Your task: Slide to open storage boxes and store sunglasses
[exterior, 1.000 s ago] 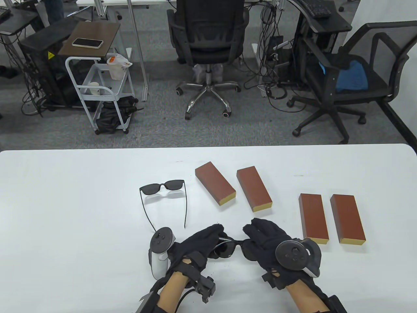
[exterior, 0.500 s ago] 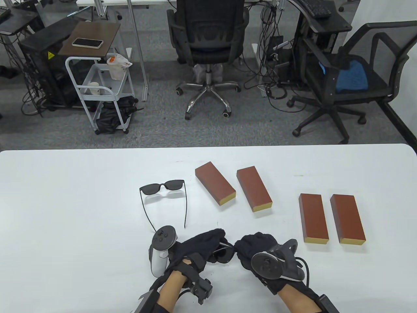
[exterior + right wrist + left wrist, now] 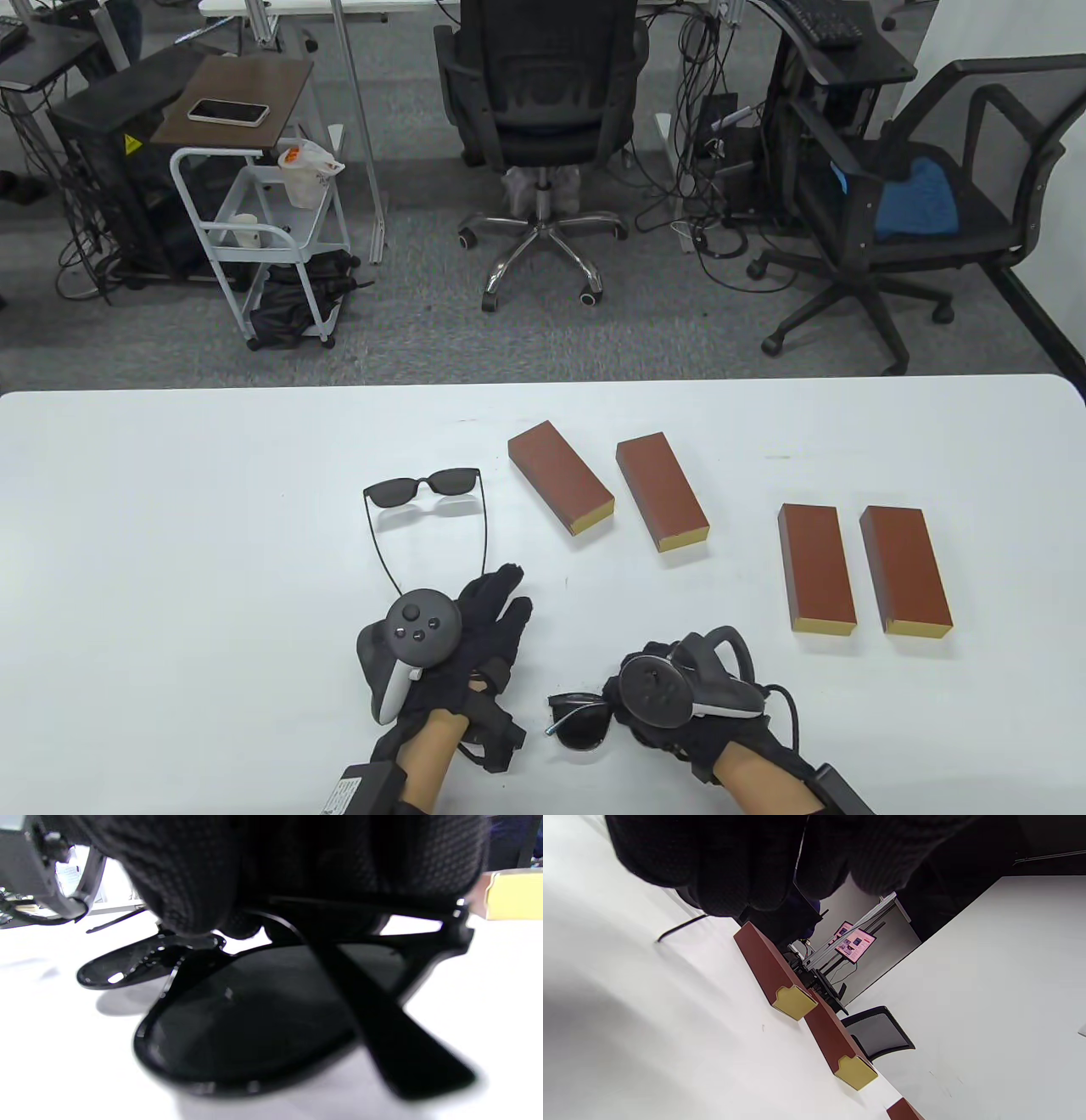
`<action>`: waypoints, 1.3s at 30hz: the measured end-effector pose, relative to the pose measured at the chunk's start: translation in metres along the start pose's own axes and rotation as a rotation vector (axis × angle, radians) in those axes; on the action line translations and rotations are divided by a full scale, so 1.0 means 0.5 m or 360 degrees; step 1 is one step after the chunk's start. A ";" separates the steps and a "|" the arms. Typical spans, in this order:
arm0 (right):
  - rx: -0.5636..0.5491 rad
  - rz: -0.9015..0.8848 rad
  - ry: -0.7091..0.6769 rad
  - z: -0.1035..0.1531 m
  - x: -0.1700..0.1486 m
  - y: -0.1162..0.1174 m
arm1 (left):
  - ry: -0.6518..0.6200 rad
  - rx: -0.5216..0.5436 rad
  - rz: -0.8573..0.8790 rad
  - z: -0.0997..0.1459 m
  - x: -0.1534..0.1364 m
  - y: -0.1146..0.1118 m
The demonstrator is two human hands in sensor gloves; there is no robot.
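Four storage boxes (image 3: pixel 560 478), unlabelled | right hand (image 3: pixel 670 705) grips folded sunglasses (image 3: pixel 579 719) | left hand (image 3: pixel 475 628) relaxed, holding nothing

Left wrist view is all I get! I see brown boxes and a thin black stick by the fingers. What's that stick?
Observer: It's one arm of the open sunglasses, lying unfolded on the table.
Operator: Is there only one pair?
Observer: No. The right hand grips folded sunglasses near the front edge.
Operator: How many boxes? I can't see them all.
Observer: Four boxes, in two pairs; none looks slid open.
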State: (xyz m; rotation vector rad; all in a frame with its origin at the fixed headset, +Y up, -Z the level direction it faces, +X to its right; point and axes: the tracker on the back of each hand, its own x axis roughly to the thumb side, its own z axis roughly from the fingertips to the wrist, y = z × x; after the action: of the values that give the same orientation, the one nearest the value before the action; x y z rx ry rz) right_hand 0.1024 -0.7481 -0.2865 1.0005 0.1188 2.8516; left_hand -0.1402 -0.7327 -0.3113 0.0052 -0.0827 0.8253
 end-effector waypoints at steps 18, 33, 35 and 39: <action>-0.0184 -0.0341 0.0286 0.019 -0.079 -0.017 | -0.0016 0.0080 -0.0161 -0.001 -0.001 0.012; -0.0305 0.0405 0.1580 0.168 -0.312 -0.062 | -0.0036 0.0099 -0.0317 0.000 0.003 0.011; -0.0266 0.0432 0.1634 0.167 -0.319 -0.059 | -0.0036 0.0096 -0.0323 0.000 0.003 0.010; -0.0185 0.0373 0.1685 0.158 -0.326 -0.050 | -0.0033 0.0098 -0.0339 0.001 0.002 0.010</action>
State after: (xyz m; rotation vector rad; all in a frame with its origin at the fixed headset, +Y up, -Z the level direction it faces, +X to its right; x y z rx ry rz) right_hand 0.2804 -0.7427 -0.3284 -0.6212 -0.0846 3.1933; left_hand -0.1430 -0.7285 -0.3111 0.0793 -0.0750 0.6149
